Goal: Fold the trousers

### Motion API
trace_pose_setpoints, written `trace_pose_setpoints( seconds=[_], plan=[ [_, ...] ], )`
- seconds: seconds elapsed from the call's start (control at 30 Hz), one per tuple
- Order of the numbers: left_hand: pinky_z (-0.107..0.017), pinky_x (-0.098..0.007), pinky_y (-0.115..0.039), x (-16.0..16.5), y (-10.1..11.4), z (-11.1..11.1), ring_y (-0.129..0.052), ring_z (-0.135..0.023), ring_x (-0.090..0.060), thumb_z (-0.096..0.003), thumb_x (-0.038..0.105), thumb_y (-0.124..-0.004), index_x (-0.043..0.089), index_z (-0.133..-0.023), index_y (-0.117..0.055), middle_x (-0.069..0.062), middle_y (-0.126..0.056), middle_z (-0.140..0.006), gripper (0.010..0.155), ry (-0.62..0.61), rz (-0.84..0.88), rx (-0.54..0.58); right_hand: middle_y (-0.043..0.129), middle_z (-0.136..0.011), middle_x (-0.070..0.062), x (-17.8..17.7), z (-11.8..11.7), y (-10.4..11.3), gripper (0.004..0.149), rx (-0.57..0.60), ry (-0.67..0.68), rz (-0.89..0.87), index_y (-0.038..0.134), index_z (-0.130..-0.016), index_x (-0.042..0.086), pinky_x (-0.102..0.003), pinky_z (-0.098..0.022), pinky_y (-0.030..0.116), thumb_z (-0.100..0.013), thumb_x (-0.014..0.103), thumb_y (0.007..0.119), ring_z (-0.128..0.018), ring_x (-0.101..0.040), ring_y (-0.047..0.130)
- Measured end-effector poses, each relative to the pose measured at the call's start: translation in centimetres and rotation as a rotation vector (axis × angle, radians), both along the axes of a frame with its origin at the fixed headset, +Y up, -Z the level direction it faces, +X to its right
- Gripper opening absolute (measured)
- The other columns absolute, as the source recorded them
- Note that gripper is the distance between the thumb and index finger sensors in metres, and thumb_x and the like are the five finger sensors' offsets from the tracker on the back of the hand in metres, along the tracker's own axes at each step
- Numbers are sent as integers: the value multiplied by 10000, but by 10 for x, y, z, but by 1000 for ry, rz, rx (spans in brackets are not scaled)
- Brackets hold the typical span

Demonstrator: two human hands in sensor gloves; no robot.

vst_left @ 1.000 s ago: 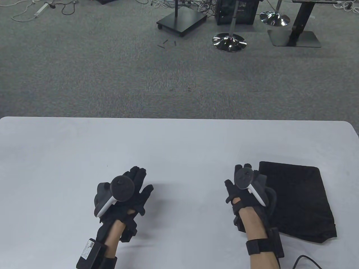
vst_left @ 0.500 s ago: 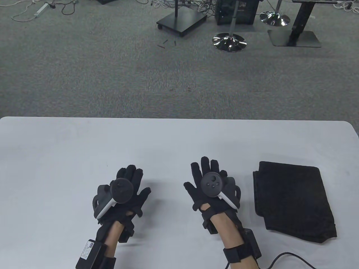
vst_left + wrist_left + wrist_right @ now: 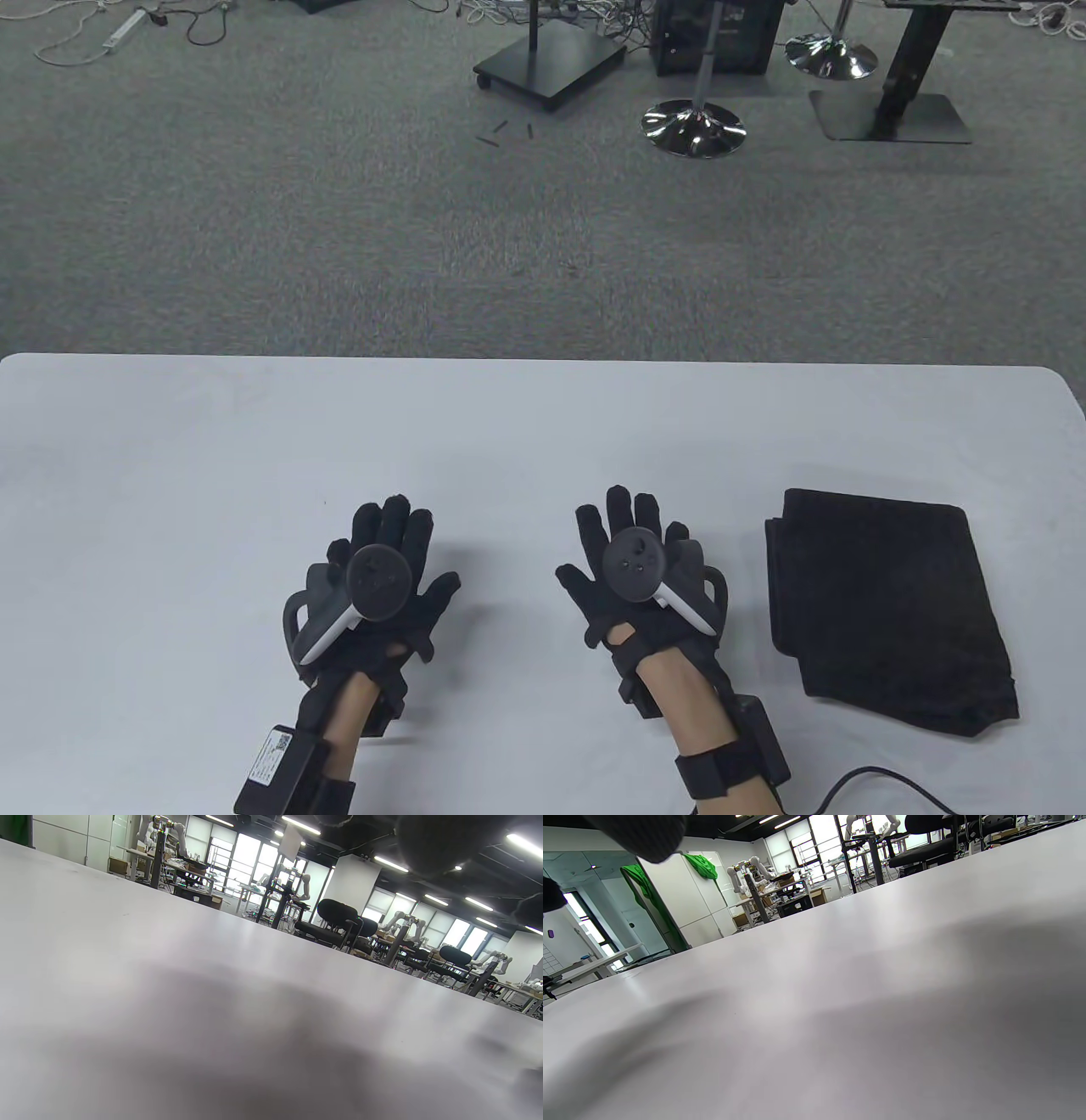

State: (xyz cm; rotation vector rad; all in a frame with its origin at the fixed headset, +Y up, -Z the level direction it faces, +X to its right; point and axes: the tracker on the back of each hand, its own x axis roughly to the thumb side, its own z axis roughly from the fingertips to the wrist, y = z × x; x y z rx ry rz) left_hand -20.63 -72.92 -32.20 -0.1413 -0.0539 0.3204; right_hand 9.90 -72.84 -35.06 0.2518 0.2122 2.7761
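The black trousers lie folded into a compact rectangle on the right side of the white table. My right hand is open and flat, palm down, just left of the trousers and apart from them. My left hand is open, palm down, further left near the table's middle, holding nothing. Both wrist views show only bare tabletop under the hands; a fingertip shows at the top of the right wrist view.
A black cable runs along the table's front edge by my right forearm. Beyond the far table edge is grey carpet with stool bases and stands.
My right hand left the folded trousers and moved left onto bare table, its fingers spread. My left hand shifted slightly and lies flatter.
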Motion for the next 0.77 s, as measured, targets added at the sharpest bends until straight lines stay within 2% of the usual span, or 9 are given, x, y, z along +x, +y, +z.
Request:
trace_pose_setpoints(
  seconds=[0.77],
  plan=[
    [-855,-628,-262,1,1,0,-95,-1220,-232,-537,697,-659,400,-1183,-239,165,-121,-1236,826,5,-14,1,75,-1196,14,2,2,-11,685,-44,-5,2,269,-1113,373,-671,-743,179,-573,653,584,-1110,-333,40]
  ],
)
